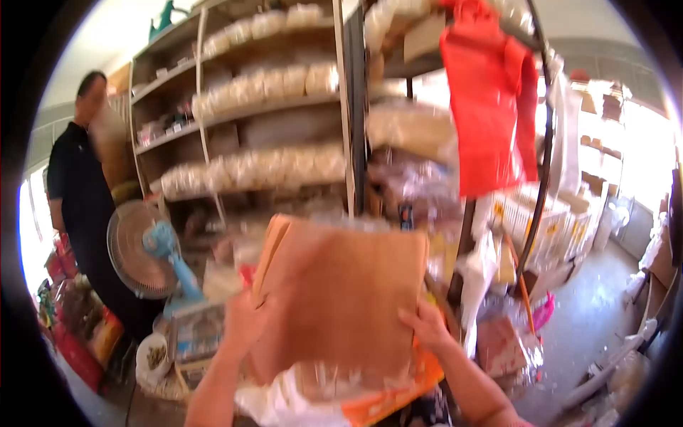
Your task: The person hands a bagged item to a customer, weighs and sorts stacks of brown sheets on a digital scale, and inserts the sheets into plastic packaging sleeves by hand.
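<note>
A stack of brown, paper-like sheets (348, 295) is held up in front of me, slightly blurred by motion. My left hand (249, 320) grips its left edge, where the layers fan apart a little. On the right edge, my right hand (425, 324) pinches the stack with the thumb on the near face. Below the sheets lie a white plastic bag (277, 404) and an orange and yellow bag (384, 407). The lower edge of the stack is smeared, and its far side is hidden.
A blue fan (153, 245) stands at left beside a person in dark clothes (82, 185). Shelves (270, 110) with wrapped packs rise behind. Red bags (487, 107) hang at right above white crates (530, 213). A white bowl (153, 356) sits at lower left.
</note>
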Motion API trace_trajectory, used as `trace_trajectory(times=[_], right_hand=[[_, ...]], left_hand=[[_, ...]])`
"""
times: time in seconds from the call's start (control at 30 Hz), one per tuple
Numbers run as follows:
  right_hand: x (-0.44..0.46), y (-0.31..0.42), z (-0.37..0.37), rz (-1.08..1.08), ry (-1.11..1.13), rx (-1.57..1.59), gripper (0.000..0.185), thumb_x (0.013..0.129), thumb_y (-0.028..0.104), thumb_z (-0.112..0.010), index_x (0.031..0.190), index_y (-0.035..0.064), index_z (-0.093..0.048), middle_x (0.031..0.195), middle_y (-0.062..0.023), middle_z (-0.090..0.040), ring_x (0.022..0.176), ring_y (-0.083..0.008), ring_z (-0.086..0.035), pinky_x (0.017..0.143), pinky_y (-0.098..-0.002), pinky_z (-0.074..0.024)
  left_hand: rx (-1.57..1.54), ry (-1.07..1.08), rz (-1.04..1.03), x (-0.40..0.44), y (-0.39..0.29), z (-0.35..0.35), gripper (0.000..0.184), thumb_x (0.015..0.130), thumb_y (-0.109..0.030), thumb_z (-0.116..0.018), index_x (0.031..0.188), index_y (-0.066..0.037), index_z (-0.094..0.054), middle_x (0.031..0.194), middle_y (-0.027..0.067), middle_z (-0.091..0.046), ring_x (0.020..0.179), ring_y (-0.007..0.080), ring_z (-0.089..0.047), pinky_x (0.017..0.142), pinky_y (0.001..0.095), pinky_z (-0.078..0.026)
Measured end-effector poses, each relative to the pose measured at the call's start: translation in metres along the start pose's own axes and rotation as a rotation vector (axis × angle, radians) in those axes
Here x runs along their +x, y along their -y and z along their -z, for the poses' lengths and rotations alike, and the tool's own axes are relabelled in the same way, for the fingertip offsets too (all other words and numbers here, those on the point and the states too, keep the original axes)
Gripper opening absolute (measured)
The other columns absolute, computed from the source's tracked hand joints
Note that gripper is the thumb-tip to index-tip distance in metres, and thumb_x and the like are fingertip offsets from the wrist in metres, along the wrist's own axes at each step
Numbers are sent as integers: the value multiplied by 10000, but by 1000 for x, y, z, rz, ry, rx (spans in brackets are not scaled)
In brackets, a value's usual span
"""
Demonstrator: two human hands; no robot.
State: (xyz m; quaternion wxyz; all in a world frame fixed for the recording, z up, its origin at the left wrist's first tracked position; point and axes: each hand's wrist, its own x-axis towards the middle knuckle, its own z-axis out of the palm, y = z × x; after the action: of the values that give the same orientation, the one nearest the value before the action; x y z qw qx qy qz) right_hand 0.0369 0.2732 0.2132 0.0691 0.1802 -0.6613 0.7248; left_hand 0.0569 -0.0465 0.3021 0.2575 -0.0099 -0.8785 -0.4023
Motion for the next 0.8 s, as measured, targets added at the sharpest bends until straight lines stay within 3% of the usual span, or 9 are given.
trace_trajectory(times=[0.07,0.13,0.17,0.3,0.33,0.57,0.67,0.77,0.8], right_hand=[[-8,17,-21,61,-32,-472,396,896,101,-521,1277,21,-452,1130,-152,-601,1039,-175,-573,876,-291,-439],[-20,27,-48,47,-10,-482,414,900,97,-502,1305,55,-431,1081,-209,-590,983,-226,-616,820,-299,-466],[-22,18,-58,164,-30,-497,423,895,87,-500,1311,65,-429,1069,-214,-587,955,-263,-618,795,-311,-474],[-28,-5,-79,468,-110,-549,480,862,23,-491,1331,98,-421,1043,-212,-584,840,-392,-592,685,-366,-491],[-32,-7,-81,442,-119,-557,522,837,-2,-502,1339,113,-416,1043,-204,-582,802,-397,-583,655,-383,-486],[-40,-15,-66,339,-12,-597,513,856,39,-524,1348,119,-405,1090,-197,-575,850,-375,-589,701,-351,-491],[-43,-22,-61,234,26,-419,492,874,95,-552,1340,68,-400,1098,-189,-586,926,-292,-611,781,-320,-481],[-46,-26,-56,126,9,-253,507,878,155,-583,1326,11,-395,1086,-165,-598,986,-189,-590,842,-299,-459],[-47,-18,-56,80,-20,-279,519,876,171,-592,1321,-5,-393,1089,-153,-599,994,-164,-575,851,-295,-453]], left_hand=[[196,-172,-239,-22,5,-43,241,807,-185,-604,952,7,-599,708,234,-594,631,362,-606,563,414,-480],[-16,-189,-282,-46,2,-81,191,810,-128,-606,928,22,-602,716,204,-602,636,368,-603,554,390,-464],[147,-165,-301,-59,-1,-92,191,825,-110,-588,972,11,-593,741,211,-610,662,399,-589,559,404,-468],[28,-168,-374,-89,-4,-141,198,837,-94,-553,1018,-16,-572,755,231,-606,652,407,-593,548,440,-471],[25,-85,-338,-93,-5,-144,375,860,-132,-527,1223,-42,-493,583,194,-568,489,349,-574,461,434,-455],[-2,-28,-355,-95,-4,-155,458,848,-138,-526,1268,11,-423,553,183,-556,473,355,-565,456,450,-445],[16,196,-243,-99,-16,-142,564,812,-157,-558,1300,54,-370,747,245,-611,548,374,-591,504,438,-476],[-79,281,-427,-102,-23,-130,662,779,-173,-580,1336,67,-315,1087,319,-544,750,399,-620,613,398,-513],[-79,381,-408,-104,-21,-126,739,746,-157,-607,1370,53,-272,1349,309,-343,1044,378,-564,768,373,-514]])
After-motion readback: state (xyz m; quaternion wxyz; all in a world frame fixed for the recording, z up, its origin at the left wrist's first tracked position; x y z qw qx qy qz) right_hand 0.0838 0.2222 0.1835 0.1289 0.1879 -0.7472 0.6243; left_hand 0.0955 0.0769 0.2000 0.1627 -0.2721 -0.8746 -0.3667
